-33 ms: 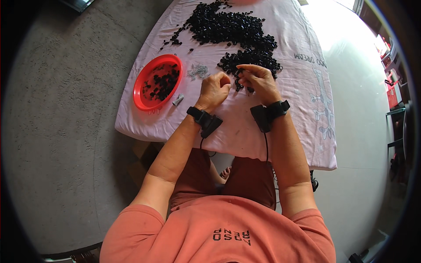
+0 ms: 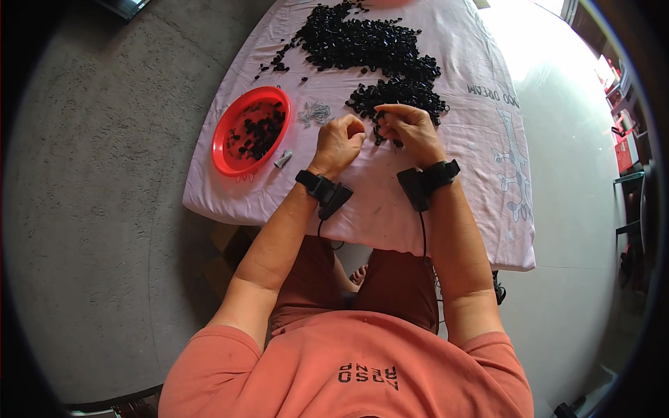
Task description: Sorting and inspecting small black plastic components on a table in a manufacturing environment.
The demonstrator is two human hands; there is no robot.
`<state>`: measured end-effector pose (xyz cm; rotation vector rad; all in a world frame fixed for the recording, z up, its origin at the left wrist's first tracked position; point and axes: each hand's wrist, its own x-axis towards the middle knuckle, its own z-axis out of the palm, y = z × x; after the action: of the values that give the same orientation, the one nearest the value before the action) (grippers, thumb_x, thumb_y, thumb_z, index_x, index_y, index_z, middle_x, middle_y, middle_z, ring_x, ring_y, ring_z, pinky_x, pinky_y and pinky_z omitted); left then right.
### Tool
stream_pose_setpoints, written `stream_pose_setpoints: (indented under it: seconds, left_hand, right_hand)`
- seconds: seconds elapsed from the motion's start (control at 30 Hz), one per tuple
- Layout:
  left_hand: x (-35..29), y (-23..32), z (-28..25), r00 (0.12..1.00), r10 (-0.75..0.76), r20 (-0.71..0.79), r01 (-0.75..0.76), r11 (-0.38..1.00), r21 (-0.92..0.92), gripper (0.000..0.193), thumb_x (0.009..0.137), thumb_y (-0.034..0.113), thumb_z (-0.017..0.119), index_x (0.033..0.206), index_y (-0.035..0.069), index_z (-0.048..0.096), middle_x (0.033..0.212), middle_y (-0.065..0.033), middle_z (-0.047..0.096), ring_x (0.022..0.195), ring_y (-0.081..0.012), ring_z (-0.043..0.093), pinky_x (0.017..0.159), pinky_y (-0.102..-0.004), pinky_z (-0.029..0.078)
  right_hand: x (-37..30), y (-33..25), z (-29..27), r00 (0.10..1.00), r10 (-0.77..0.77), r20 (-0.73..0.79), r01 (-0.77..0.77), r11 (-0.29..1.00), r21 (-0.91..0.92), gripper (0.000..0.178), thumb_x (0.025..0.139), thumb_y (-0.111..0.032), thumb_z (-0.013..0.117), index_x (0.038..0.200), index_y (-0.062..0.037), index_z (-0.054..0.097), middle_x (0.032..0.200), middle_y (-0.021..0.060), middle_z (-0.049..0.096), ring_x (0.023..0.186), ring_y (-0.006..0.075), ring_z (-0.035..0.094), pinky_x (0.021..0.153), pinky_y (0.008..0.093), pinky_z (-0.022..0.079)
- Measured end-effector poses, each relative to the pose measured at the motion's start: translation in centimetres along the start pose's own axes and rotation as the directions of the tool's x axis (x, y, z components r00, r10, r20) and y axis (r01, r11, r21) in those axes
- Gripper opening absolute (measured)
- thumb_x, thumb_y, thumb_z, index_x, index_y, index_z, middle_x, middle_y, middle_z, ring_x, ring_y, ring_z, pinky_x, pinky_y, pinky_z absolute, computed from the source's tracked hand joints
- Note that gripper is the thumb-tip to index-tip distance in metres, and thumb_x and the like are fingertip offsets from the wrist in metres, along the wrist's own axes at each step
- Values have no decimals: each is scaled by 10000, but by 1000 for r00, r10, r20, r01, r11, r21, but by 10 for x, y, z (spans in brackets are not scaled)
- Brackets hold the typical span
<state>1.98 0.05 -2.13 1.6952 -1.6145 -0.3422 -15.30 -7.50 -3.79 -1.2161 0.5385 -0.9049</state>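
Note:
My left hand is closed in a pinch over the pink cloth; whatever its fingertips hold is too small to make out. Just to its right, my right hand has its index finger stretched towards the left, the thumb and other fingers curled in. Anything between those fingers cannot be made out. A gap separates the two hands. Small shiny black pieces lie heaped right beyond my right hand, a few beneath its fingers. Beside my left hand is a little pile of thin grey, pin-like pieces.
At the left of the cloth-covered table stands a red bowl with more black pieces inside. A small grey piece lies by its rim. A larger black heap spreads over the far side. Cables hang from the black wristbands.

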Motion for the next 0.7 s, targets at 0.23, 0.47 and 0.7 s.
stream_pose_setpoints:
  seconds: [0.23, 0.47, 0.7]
  left_hand:
    - [0, -5, -13, 955, -282, 93, 296, 874, -387, 115, 809, -2, 622, 892, 8, 701, 817, -76, 709, 734, -159, 699, 666, -274, 546]
    - [-1, -14, -13, 996, -83, 35, 89, 977, -196, 197, 869, -7, 626, 1059, -11, 679, 894, -38, 689, 819, -103, 664, 739, -235, 528]
    - [-4, 7, -15, 997, -80, -19, 73, 965, -254, 232, 853, 0, 673, 1085, 11, 673, 880, -35, 692, 811, -93, 659, 730, -239, 533]
  right_hand:
    - [1, 3, 3, 998, 11, 54, -3, 989, -146, 199, 966, -100, 587, 1124, -48, 696, 858, 21, 697, 744, 60, 643, 676, 200, 521]
    - [0, 5, 5, 992, 2, 123, 29, 970, -243, 181, 911, -27, 598, 1062, 2, 693, 863, 46, 704, 782, 102, 672, 715, 236, 541]
    - [1, 11, 9, 995, -36, 95, 69, 922, -380, 204, 835, -24, 645, 1021, 32, 709, 849, 101, 734, 816, 135, 707, 761, 268, 551]
